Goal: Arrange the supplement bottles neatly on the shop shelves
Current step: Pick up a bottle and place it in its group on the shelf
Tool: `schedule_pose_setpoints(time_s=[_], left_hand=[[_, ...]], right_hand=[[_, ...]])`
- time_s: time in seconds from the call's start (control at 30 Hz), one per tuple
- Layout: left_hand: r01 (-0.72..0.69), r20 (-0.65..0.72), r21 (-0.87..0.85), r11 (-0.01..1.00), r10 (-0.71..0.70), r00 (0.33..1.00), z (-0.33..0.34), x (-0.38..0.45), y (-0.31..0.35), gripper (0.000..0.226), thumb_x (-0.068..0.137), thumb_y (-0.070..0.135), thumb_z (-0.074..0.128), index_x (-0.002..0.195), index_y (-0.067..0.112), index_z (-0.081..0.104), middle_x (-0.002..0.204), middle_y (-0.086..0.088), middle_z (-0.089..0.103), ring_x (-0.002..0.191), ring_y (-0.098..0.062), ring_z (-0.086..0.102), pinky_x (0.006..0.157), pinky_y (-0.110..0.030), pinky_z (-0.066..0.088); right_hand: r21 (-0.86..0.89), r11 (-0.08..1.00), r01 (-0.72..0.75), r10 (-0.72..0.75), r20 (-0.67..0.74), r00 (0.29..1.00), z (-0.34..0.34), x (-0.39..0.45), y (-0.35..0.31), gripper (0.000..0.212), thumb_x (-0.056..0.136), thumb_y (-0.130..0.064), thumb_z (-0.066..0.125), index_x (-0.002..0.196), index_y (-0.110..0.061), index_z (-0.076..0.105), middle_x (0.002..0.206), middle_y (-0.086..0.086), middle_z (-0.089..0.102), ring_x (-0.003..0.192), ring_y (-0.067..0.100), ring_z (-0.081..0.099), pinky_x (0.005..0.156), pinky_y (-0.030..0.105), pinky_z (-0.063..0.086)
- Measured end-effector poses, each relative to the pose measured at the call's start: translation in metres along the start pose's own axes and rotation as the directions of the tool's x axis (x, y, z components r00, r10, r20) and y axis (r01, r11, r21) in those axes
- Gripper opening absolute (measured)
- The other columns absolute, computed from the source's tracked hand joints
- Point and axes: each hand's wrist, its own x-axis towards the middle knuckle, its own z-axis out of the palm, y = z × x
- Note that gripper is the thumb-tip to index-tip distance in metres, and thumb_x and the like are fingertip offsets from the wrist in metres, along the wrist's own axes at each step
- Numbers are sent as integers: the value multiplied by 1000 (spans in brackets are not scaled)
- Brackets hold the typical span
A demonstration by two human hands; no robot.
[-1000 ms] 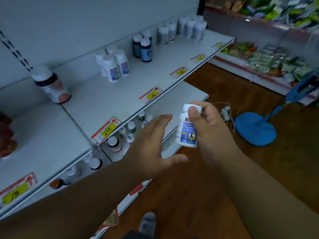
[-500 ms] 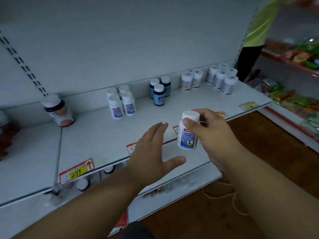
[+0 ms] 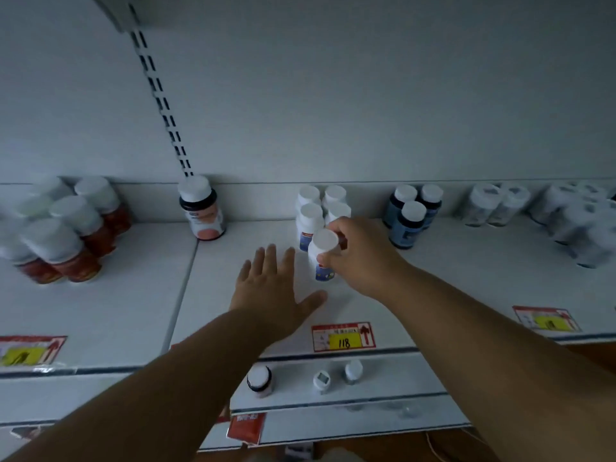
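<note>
At frame centre, the right hand (image 3: 358,253) pinches a white bottle (image 3: 322,258); the left hand (image 3: 271,288) hovers, fingers spread. Below, a price tag (image 3: 343,336) reads "118".

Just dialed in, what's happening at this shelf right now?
A person is stocking supplement bottles. Their right hand grips a white bottle with a blue label by its upper part, holding it just in front of four matching white bottles on the shelf. Whether its base has touched down is unclear. The left hand is open and flat, fingers spread, just left of the bottle. Other bottle groups stand along the back.
</note>
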Motion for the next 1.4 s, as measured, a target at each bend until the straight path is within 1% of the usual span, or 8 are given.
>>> schedule_pose_setpoints(time_s=[0.33,0.6,0.7,0.87,1.0,1.07,1.17,1.4], left_hand=[[-49,105,49,998,44,994,15,33,-31,94,82,83,6,154,24,-12,162,-11,-17,147,-28,-23,120,-52,-3],[-32,122,28,999,28,992,5,46,-41,96,85,81,17,156,21,-6,164,-8,-11,150,-24,-14,122,-47,-1],[-5,35,-36,999,7,999,-3,31,-39,91,89,75,28,156,21,-2,164,-5,-4,151,-22,-4,122,-44,1],[0,-155,-119,993,-18,988,-28,-27,-20,80,92,67,35,155,30,3,164,-1,5,150,-21,7,118,-36,1],[86,-288,-202,976,-143,947,-34,-90,-16,67,93,59,43,152,41,15,155,3,33,142,-24,30,115,-45,27],[183,-306,-233,955,-250,919,-26,-129,-23,66,93,55,47,151,38,20,144,4,49,133,-25,41,108,-46,37],[229,-231,-246,942,-286,930,-3,-190,-33,73,91,51,52,153,30,18,131,4,61,123,-25,49,101,-45,41],[318,-262,-254,914,-381,886,21,-299,-101,62,89,49,56,145,29,41,145,-2,45,127,-26,47,100,-42,41]], right_hand=[[-29,999,-29,27,-45,999,47,52,-8,34,88,-29,71,115,-17,55,109,4,59,95,22,60,80,35,50],[3,1000,-24,24,-119,993,53,43,-4,56,87,-32,73,134,-22,43,129,6,49,112,22,55,89,38,50],[-47,998,31,-38,-153,988,49,30,-4,52,88,-33,71,131,-18,46,127,8,49,112,23,53,87,34,48],[-64,988,142,-152,-196,969,33,-4,-11,51,90,-27,68,136,-21,46,133,8,45,120,25,47,89,28,39],[13,966,257,-249,-204,947,34,-40,-31,62,93,-25,65,147,-31,36,141,9,42,127,25,44,102,37,42],[89,944,318,-302,-157,940,47,-64,-46,67,93,-24,65,150,-31,31,135,10,48,123,24,49,100,36,44],[178,962,207,-206,-22,978,77,-114,-57,69,94,-29,63,150,-33,23,131,0,48,119,16,49,97,37,48],[118,919,377,-390,119,913,153,-186,-124,32,95,-32,60,124,-21,55,126,-5,43,115,10,47,99,29,44]])
